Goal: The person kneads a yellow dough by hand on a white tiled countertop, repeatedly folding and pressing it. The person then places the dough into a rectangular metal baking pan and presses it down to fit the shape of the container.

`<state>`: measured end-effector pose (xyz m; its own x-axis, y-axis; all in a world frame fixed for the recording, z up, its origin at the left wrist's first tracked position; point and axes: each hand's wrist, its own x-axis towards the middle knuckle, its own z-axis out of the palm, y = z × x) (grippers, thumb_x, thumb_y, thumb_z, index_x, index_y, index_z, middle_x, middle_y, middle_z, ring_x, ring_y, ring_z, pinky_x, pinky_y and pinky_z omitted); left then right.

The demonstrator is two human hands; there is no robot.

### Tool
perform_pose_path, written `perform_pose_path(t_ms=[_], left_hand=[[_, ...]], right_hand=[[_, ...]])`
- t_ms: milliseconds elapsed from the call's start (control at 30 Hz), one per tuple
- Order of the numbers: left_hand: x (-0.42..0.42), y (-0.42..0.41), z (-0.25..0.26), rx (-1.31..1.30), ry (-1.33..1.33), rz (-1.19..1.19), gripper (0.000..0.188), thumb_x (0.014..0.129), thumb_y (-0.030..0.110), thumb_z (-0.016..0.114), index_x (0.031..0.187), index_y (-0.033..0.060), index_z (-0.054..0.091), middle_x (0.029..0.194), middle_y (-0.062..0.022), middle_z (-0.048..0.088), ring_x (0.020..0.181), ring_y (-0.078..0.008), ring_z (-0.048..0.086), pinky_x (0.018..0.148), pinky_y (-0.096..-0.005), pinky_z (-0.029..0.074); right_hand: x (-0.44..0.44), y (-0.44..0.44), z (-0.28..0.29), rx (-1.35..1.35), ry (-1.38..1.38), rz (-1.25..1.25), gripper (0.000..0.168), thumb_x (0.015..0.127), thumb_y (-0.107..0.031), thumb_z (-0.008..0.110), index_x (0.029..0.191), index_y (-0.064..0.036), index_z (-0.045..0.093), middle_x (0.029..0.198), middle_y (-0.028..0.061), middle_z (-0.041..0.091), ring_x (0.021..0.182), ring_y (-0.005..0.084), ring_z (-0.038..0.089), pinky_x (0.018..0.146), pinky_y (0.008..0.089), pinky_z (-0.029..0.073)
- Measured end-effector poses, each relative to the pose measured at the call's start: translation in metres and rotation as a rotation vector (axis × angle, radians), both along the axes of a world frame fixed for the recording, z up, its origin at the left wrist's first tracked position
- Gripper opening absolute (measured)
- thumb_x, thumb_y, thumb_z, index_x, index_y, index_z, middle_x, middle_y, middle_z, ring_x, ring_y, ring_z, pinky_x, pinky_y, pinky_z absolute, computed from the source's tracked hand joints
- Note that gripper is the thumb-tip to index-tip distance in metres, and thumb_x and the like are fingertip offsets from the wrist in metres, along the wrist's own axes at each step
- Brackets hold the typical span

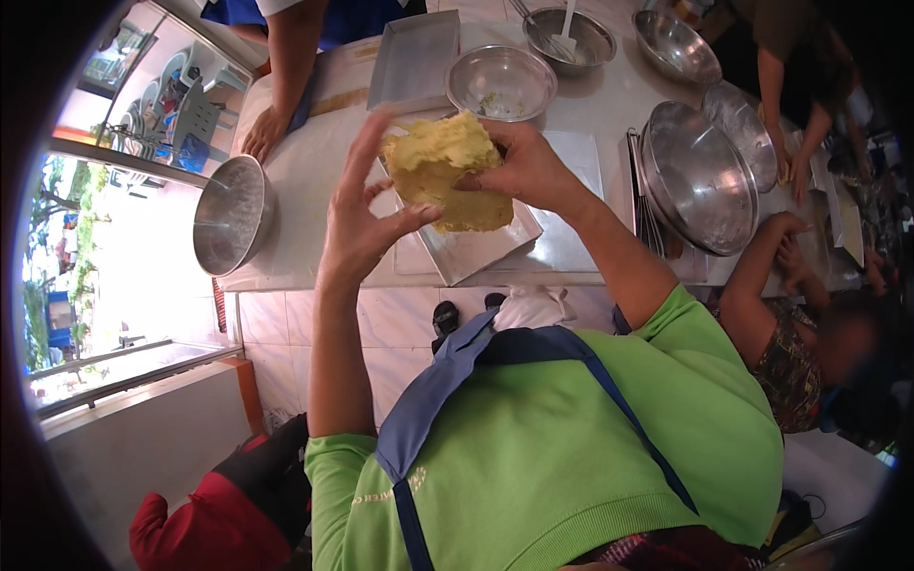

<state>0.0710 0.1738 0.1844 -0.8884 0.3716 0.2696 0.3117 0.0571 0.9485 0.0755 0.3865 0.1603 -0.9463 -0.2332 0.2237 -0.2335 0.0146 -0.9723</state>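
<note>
A thick yellow slab of dough with a rough, torn top is held up in front of me. My right hand grips its right side, thumb pressed on the near face. Close by its left side, my left hand is spread with fingers apart and slightly blurred. Its thumb tip reaches the dough's lower left edge, and I cannot tell if it touches. Underneath is a rectangular metal baking pan, set at an angle on a flat metal sheet and partly hidden by the dough.
Beyond the pan stand a steel bowl with crumbs, another bowl with whisk and spatula, and a rectangular tray. A steel bowl tilts at the table's left edge. Large bowls and a whisk lie right. Co-workers' hands rest around the table.
</note>
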Motion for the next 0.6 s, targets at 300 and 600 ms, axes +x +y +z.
perform_pose_path(t_ms=[300, 600], left_hand=[[0.01, 0.018, -0.061, 0.319, -0.378, 0.064, 0.07, 0.07, 0.007, 0.083, 0.13, 0.0021, 0.046, 0.119, -0.0099, 0.06, 0.106, -0.0186, 0.061, 0.09, -0.0317, 0.051], [0.0, 0.003, -0.082, 0.31, -0.41, 0.088, 0.042, 0.074, -0.001, 0.077, 0.112, -0.0003, 0.059, 0.106, -0.0077, 0.067, 0.094, -0.0147, 0.064, 0.084, -0.029, 0.052]], right_hand=[[-0.005, -0.012, 0.039, 0.476, 0.11, 0.047, 0.033, 0.074, 0.0, 0.075, 0.105, 0.002, 0.065, 0.092, 0.0042, 0.07, 0.084, 0.0077, 0.062, 0.077, 0.0262, 0.051], [-0.012, 0.003, -0.014, 0.257, -0.007, -0.099, 0.032, 0.071, 0.0, 0.075, 0.101, 0.002, 0.064, 0.086, 0.0083, 0.07, 0.079, 0.011, 0.064, 0.072, 0.0275, 0.051]])
